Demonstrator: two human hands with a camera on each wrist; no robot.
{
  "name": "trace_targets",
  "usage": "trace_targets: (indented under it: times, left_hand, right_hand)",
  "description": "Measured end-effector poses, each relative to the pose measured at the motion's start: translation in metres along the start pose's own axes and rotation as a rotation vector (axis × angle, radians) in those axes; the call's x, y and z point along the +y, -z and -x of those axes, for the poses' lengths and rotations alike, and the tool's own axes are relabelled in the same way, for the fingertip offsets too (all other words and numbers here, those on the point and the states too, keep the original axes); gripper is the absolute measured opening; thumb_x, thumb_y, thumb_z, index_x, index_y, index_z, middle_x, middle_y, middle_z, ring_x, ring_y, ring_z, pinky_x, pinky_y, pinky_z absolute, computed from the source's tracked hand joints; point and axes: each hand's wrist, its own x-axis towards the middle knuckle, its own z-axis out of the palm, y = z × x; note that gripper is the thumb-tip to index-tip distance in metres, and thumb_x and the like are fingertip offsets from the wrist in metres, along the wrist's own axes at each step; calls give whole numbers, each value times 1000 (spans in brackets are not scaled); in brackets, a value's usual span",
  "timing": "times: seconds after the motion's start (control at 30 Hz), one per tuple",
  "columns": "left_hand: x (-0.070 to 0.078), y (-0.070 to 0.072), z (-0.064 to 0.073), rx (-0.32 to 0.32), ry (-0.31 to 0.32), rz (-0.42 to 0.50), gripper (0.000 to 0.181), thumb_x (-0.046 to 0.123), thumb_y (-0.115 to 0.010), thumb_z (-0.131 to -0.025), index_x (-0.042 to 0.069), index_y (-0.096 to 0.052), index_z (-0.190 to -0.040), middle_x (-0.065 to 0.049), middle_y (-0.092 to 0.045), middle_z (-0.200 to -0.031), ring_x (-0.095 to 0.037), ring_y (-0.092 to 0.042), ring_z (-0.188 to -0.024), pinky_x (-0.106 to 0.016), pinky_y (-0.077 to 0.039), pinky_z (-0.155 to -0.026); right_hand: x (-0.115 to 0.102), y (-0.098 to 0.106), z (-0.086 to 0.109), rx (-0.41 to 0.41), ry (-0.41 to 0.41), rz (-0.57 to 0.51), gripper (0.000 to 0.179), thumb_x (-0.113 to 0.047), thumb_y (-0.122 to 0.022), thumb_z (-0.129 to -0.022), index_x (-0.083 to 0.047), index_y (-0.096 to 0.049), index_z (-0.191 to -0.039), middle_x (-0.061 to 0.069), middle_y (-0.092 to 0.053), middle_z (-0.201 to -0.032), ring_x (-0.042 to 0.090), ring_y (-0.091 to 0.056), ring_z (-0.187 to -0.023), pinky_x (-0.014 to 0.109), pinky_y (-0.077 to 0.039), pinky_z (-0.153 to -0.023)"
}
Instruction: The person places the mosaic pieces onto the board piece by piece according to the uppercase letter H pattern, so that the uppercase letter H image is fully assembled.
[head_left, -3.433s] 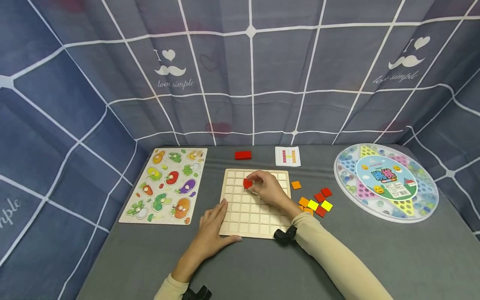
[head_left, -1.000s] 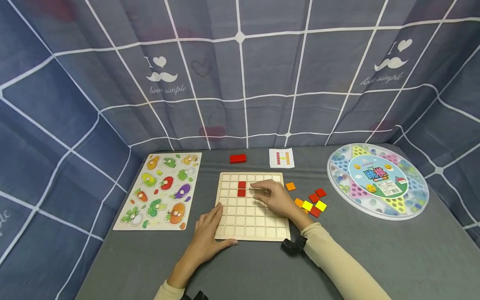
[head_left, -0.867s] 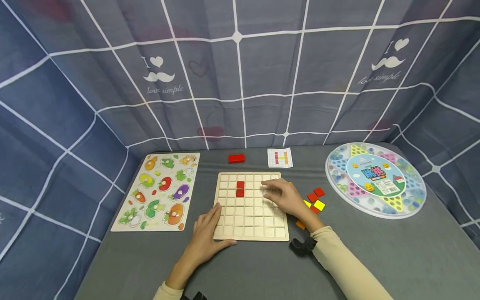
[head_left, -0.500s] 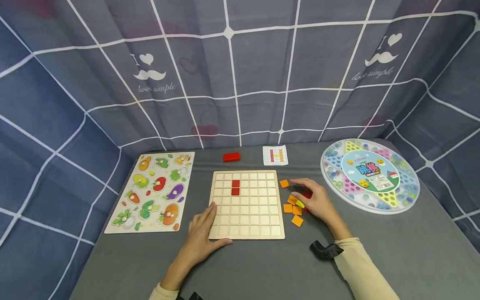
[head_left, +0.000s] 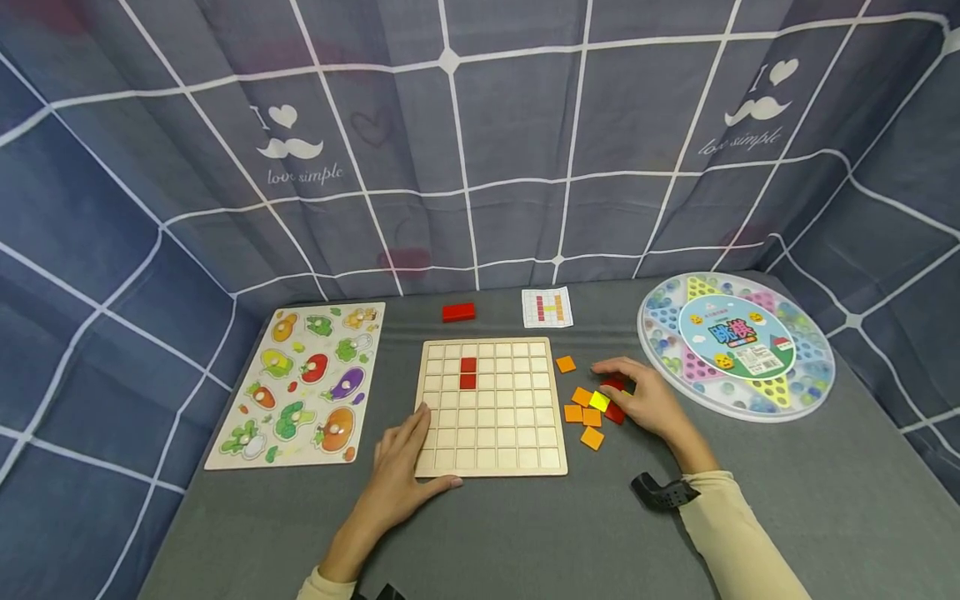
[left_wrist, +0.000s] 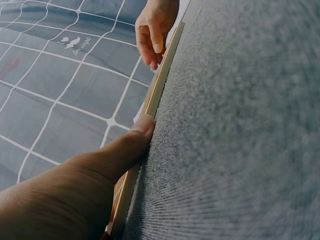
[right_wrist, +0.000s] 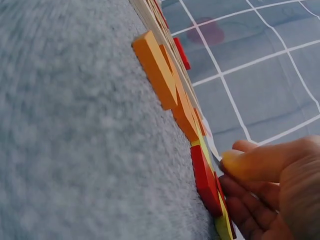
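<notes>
My left hand (head_left: 397, 462) rests against the left edge of a wooden grid board (head_left: 517, 454), its thumb along the front edge; the left wrist view shows that thumb (left_wrist: 125, 150) on the board's side. A red square tile (head_left: 468, 364) sits in a cell of the board, with a second red tile (head_left: 468, 382) just below it. My right hand (head_left: 651, 404) hovers over the loose tiles right of the board, thumb and index finger apart. Red tiles (head_left: 614, 413) lie under its fingers, partly hidden, beside a yellow tile (head_left: 599, 401) and several orange tiles (head_left: 592, 438).
Behind the board lie a red block (head_left: 458, 312) and a small card (head_left: 547, 308) printed with a coloured grid pattern. A vegetable puzzle board (head_left: 300, 383) is on the left. A round Chinese checkers set (head_left: 738, 337) stands right, close to my right hand. Curtains surround the table.
My right hand has placed the lower red tile on the board, let it go and moved right to the loose tiles. My left hand stays at the board's edge. The head view has shifted slightly.
</notes>
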Motion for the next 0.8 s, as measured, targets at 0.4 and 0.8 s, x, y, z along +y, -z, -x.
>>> trace_targets:
  times: [0.4, 0.8]
  left_hand:
    - [-2, 1, -2, 5, -14, 4, 111, 49, -86, -67, 6, -31, -154, -11, -31, -159, -32, -40, -123, -48, -26, -96]
    - [-3, -1, -1, 9, -19, -14, 111, 51, -85, -67, 6, -32, -153, -11, -32, -159, -34, -41, -124, -47, -28, -92]
  right_hand:
    - [5, 2, 9, 39, -30, 49, 31, -2, -76, -82, -8, -72, -112, 5, -69, -114, 15, -55, -100, 20, -42, -83]
    - [6, 0, 10, 12, -25, 86, 35, 4, -74, -80, -10, -72, -111, 4, -70, -111, 15, -53, -94, 25, -41, -79]
